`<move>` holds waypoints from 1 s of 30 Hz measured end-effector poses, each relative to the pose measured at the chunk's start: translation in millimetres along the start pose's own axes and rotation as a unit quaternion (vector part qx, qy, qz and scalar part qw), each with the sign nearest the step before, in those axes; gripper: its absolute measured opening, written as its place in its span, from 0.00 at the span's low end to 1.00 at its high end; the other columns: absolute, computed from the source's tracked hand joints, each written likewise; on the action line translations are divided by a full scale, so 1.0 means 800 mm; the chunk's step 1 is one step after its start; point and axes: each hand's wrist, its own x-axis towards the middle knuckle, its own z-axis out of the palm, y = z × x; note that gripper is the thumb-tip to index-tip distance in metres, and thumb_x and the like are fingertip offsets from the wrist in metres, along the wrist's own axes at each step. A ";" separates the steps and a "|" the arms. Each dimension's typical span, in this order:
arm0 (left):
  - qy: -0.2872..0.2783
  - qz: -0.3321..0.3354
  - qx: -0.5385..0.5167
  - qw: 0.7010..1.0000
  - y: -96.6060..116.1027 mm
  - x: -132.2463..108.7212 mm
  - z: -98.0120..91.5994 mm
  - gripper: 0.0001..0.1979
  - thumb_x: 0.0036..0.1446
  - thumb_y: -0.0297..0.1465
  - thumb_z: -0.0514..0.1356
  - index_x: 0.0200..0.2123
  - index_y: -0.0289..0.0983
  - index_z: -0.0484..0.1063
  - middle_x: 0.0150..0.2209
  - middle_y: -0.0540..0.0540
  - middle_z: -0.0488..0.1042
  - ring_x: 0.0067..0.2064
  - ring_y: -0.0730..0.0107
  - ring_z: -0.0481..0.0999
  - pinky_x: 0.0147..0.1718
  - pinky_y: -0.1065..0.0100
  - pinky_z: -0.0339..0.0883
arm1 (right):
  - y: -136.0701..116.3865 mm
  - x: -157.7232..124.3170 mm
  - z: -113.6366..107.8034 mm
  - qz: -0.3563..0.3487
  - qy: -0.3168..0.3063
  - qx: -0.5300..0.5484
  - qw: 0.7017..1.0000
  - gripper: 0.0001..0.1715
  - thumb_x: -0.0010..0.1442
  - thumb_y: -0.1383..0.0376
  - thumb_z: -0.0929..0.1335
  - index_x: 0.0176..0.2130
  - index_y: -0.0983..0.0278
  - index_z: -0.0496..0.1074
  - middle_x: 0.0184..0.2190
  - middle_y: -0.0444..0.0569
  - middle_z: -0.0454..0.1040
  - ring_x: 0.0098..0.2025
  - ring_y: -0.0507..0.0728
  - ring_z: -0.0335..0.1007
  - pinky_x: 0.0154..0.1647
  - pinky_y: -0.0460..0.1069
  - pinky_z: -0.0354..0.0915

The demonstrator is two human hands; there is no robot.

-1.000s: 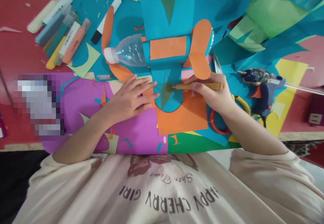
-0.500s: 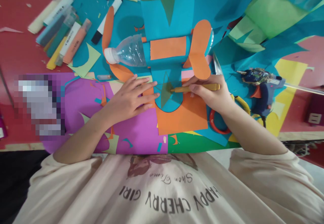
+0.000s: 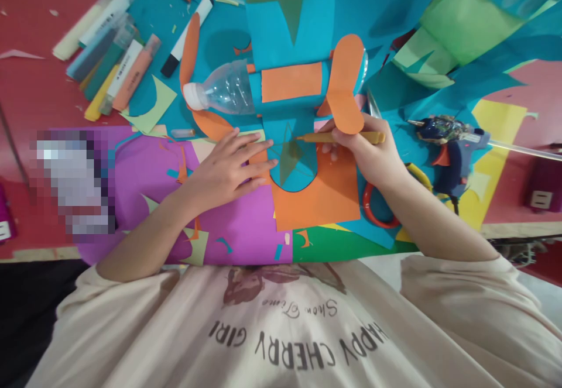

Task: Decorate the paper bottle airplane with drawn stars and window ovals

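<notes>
My right hand (image 3: 366, 154) is closed round a yellow pen (image 3: 338, 137), whose tip rests at the upper edge of a dark green star (image 3: 290, 162) on the teal paper wing (image 3: 293, 160) of a bottle plane. My left hand (image 3: 228, 168) lies flat with fingers stretched out, pressing the paper just left of the wing. The plane is a clear plastic bottle (image 3: 223, 91) with a white cap, wrapped in teal and orange paper (image 3: 290, 82), with an orange tail piece (image 3: 342, 86). An orange sheet (image 3: 322, 198) lies under the wing.
Several markers (image 3: 109, 54) lie at the upper left on the red table (image 3: 30, 83). A blue glue gun (image 3: 452, 142) and orange-handled scissors (image 3: 377, 215) sit to the right. Purple (image 3: 144, 171), green (image 3: 338, 244), teal and yellow sheets and paper scraps cover the surface.
The pen tip has shifted a little up, from the star's middle to its upper edge. My left hand has stayed in place.
</notes>
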 end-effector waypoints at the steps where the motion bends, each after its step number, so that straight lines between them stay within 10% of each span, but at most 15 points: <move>1: 0.004 0.007 0.007 1.000 0.000 0.000 0.000 0.18 0.73 0.39 0.48 0.55 0.42 0.72 0.62 0.41 0.69 0.63 0.49 0.68 0.62 0.40 0.62 | -0.002 0.000 0.000 0.007 0.000 -0.006 1.000 0.16 0.59 0.48 0.71 0.33 0.57 0.75 0.25 0.43 0.75 0.23 0.52 0.69 0.27 0.51 0.71; 7: -0.002 -0.005 0.006 1.000 -0.001 -0.001 0.002 0.18 0.73 0.40 0.47 0.55 0.45 0.72 0.63 0.44 0.69 0.64 0.51 0.67 0.64 0.40 0.60 | -0.020 0.005 -0.002 0.056 -0.052 -0.021 0.997 0.05 0.54 0.61 0.75 0.33 0.59 0.77 0.28 0.43 0.77 0.32 0.54 0.75 0.36 0.52 0.75; 30: 0.008 0.002 0.001 1.000 0.003 0.000 -0.003 0.14 0.71 0.35 0.54 0.55 0.42 0.71 0.62 0.40 0.69 0.64 0.52 0.67 0.63 0.40 0.62 | 0.006 0.010 0.002 -0.056 0.023 -0.084 0.995 0.07 0.57 0.56 0.74 0.35 0.55 0.77 0.32 0.46 0.82 0.35 0.59 0.79 0.38 0.56 0.78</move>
